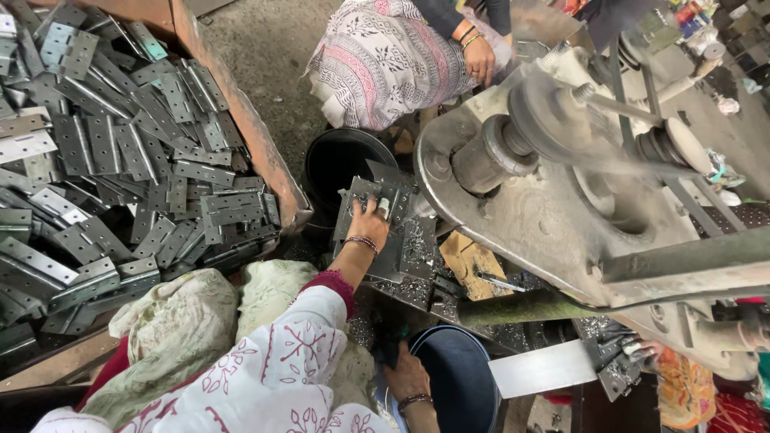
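My left hand, with a beaded bracelet at the wrist, reaches forward and grips a grey metal hinge plate lying on the work surface of a press machine. My right hand, also with a bracelet, is low and near my body, at the rim of a dark blue bucket. Its fingers curl around something dark that I cannot make out. Metal shavings and punched plates lie around the left hand.
A rusty bin on the left is heaped with several grey hinges. A black bucket stands beyond the left hand. A seated person's hand is at the top. Another person's hand holds hinges at the right. Cloth sacks lie beside my lap.
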